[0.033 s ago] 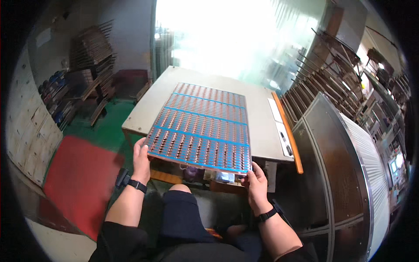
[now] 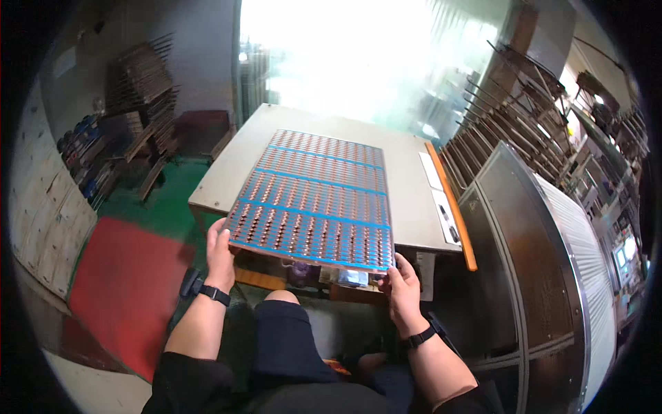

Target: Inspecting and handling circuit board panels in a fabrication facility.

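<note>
A thin rectangular panel (image 2: 314,196), patterned with rows of copper-coloured marks and blue bands, spans the space between my hands. It looks like a circuit-board panel. At its near left corner my left hand (image 2: 221,257) is closed on the edge, thumb on top. My right hand (image 2: 403,286) pinches the near right corner, fingers partly hidden. The panel's near edge juts out past the front of a pale table (image 2: 414,203). Its far part is over the tabletop; whether it touches the surface I cannot tell.
An orange strip (image 2: 452,207) runs along the table's right edge, beside white sheets (image 2: 432,171) and a dark pen (image 2: 447,222). To the right stands a metal-framed partition (image 2: 493,262). Slatted racks (image 2: 496,131) rise behind it. A red mat (image 2: 131,283) covers green floor at left.
The whole view has shifted very slightly, so the table and panel appear a little further left. Both hands keep their hold on the panel.
</note>
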`<move>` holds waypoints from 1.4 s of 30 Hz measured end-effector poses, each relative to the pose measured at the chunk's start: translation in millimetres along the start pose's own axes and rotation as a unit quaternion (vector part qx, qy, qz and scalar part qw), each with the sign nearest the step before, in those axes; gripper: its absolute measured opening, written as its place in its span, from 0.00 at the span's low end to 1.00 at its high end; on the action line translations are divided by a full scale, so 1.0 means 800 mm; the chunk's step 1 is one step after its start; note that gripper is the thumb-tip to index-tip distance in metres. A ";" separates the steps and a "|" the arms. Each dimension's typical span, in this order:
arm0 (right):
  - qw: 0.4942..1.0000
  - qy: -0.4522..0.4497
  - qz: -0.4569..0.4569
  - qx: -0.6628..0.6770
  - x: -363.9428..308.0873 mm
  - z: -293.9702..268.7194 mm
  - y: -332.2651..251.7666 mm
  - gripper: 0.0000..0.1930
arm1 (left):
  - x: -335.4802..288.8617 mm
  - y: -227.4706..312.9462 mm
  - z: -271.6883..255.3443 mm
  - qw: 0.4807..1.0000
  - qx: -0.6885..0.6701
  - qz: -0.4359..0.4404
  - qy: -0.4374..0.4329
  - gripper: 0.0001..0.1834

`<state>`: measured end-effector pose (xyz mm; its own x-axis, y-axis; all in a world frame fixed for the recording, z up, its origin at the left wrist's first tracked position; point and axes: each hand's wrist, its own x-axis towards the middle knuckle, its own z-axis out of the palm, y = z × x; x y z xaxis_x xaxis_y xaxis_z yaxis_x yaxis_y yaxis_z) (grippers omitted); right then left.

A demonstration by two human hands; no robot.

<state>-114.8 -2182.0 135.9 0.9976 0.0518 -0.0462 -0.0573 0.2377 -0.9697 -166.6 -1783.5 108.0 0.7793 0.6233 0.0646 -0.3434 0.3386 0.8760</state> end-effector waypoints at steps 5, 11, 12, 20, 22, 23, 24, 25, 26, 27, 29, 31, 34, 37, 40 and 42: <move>0.999 0.034 0.018 0.017 0.002 0.004 0.009 0.23 | -0.040 -0.005 0.008 0.990 -0.091 -0.104 -0.036 0.22; 1.000 -0.002 0.002 0.029 0.023 0.010 0.010 0.22 | -0.049 -0.027 0.043 0.964 -0.065 -0.231 -0.118 0.28; 1.000 0.003 0.004 0.016 0.028 0.011 0.014 0.20 | -0.044 -0.031 0.050 0.968 -0.039 -0.217 -0.116 0.26; 0.956 -0.020 -0.116 -0.267 0.043 -0.030 -0.023 0.27 | 0.003 -0.062 0.034 0.953 -0.125 -0.190 -0.202 0.27; 0.941 -0.009 -0.173 -0.290 0.021 -0.069 -0.090 0.28 | 0.026 -0.073 0.023 0.948 -0.133 -0.214 -0.196 0.29; 0.926 -0.007 -0.208 -0.316 0.009 -0.089 -0.131 0.28 | 0.033 -0.082 0.019 0.958 -0.117 -0.212 -0.153 0.31; 0.914 0.013 -0.253 -0.318 -0.013 -0.105 -0.177 0.27 | 0.039 -0.083 0.015 0.965 -0.106 -0.223 -0.085 0.34; 0.902 0.019 -0.305 -0.303 -0.033 -0.125 -0.221 0.27 | 0.036 -0.095 0.015 0.986 -0.028 -0.165 -0.017 0.35; 0.870 0.069 -0.348 -0.342 -0.059 -0.147 -0.263 0.26 | 0.027 -0.104 0.015 0.984 0.073 -0.164 -0.008 0.35; 0.823 0.096 -0.423 -0.368 -0.092 -0.172 -0.306 0.26 | 0.014 -0.111 0.017 0.969 0.139 -0.198 -0.044 0.35; 0.751 0.177 -0.478 -0.420 -0.154 -0.219 -0.384 0.24 | -0.026 -0.124 0.022 0.925 0.292 -0.094 -0.223 0.30; 0.694 0.260 -0.507 -0.440 -0.211 -0.260 -0.451 0.27 | -0.083 -0.131 0.018 0.767 0.489 0.080 -0.408 0.20; 0.593 0.405 -0.524 -0.459 -0.300 -0.322 -0.526 0.28 | -0.127 -0.145 0.031 0.579 0.621 0.205 -0.487 0.16; 0.242 0.585 -0.473 -0.613 -0.403 -0.391 -0.600 0.32 | -0.137 -0.155 0.035 0.536 0.653 0.225 -0.486 0.16; 0.002 0.647 -0.436 -0.625 -0.542 -0.456 -0.640 0.31 | -0.132 -0.157 0.030 0.565 0.627 0.249 -0.475 0.15; -0.061 0.749 -0.364 -0.551 -0.628 -0.503 -0.641 0.29 | -0.131 -0.156 0.028 0.567 0.629 0.252 -0.468 0.16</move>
<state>-570.6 -2720.2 559.7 -0.3594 0.2726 0.8925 -0.8560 -0.4772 -0.1990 -193.8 -1906.9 2.6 0.8877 -0.4293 0.1664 -0.4589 -0.8547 0.2428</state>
